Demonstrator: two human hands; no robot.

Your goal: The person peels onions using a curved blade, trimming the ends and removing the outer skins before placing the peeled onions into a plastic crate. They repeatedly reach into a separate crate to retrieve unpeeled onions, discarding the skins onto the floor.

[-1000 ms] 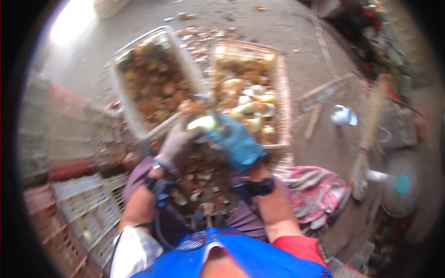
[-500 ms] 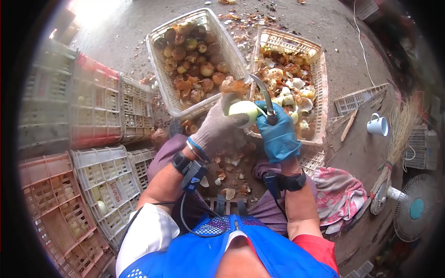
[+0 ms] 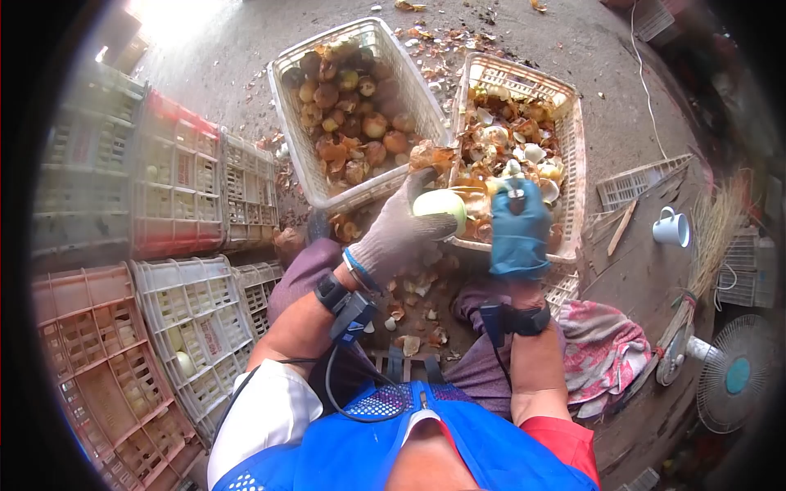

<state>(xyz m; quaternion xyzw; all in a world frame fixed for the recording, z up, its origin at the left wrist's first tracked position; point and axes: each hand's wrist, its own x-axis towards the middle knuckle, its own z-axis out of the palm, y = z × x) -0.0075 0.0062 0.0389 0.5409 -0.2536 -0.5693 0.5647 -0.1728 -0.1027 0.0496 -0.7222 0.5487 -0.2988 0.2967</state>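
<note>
My left hand (image 3: 401, 227), in a pale knit glove, is closed around a peeled, whitish-green onion (image 3: 442, 210). A strip of brown onion skin (image 3: 431, 155) sticks out past its fingertips. My right hand (image 3: 521, 231), in a blue rubber glove, is closed to the right of the onion and apart from it. It grips a curved knife (image 3: 515, 194); motion blur and the hand obscure most of the blade. Behind my hands stand a crate of unpeeled onions (image 3: 285, 123) and, to its right, a crate of peelings (image 3: 575, 155).
Stacked crates (image 3: 190, 303) line the left side, some with peeled onions inside. On the right are a white mug (image 3: 670, 228), a straw broom (image 3: 711, 237), a fan (image 3: 735, 372) and a pink-white cloth (image 3: 602, 344). Skin scraps (image 3: 413, 282) litter the floor between my legs.
My right hand and the knife have moved right, away from the onion, over the front of the peelings crate. The knife has turned. My left hand still holds the onion.
</note>
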